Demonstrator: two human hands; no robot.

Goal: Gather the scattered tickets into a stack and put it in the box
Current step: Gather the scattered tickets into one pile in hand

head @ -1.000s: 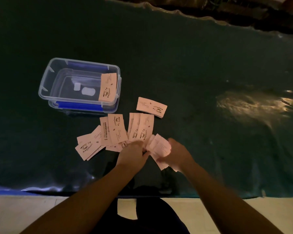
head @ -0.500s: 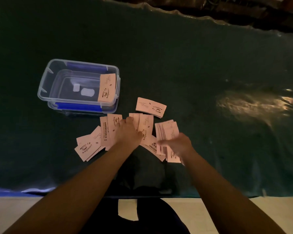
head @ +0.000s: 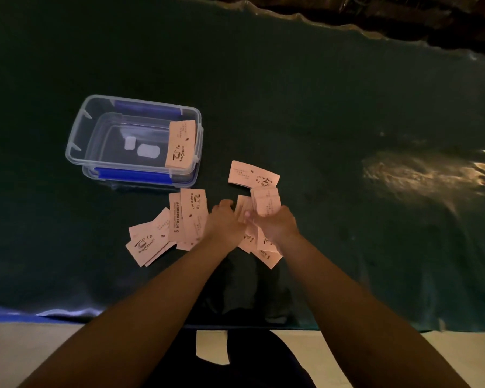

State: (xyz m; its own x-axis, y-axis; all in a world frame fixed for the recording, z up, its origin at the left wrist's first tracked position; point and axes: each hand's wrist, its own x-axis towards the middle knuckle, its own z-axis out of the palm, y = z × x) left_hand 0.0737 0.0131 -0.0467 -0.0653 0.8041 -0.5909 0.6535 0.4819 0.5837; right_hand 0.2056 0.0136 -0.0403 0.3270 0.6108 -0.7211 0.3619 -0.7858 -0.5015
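At far left on the dark cloth (head: 291, 107): clear box (head: 76, 147), one ticket inside. Loose tickets (head: 179, 222) fanned beside left hand (head: 226, 225), knuckles up, fingers curled; grip indeterminate. Right hand (head: 276, 225) clasps ticket bundle (head: 265, 204).

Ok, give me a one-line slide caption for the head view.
Both hands gather pink tickets on a dark cloth, beside a clear box holding one ticket.

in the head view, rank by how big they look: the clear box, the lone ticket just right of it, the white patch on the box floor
1. clear box
2. lone ticket
3. white patch

All three lie about equally far from the camera, so the order is fairly safe.
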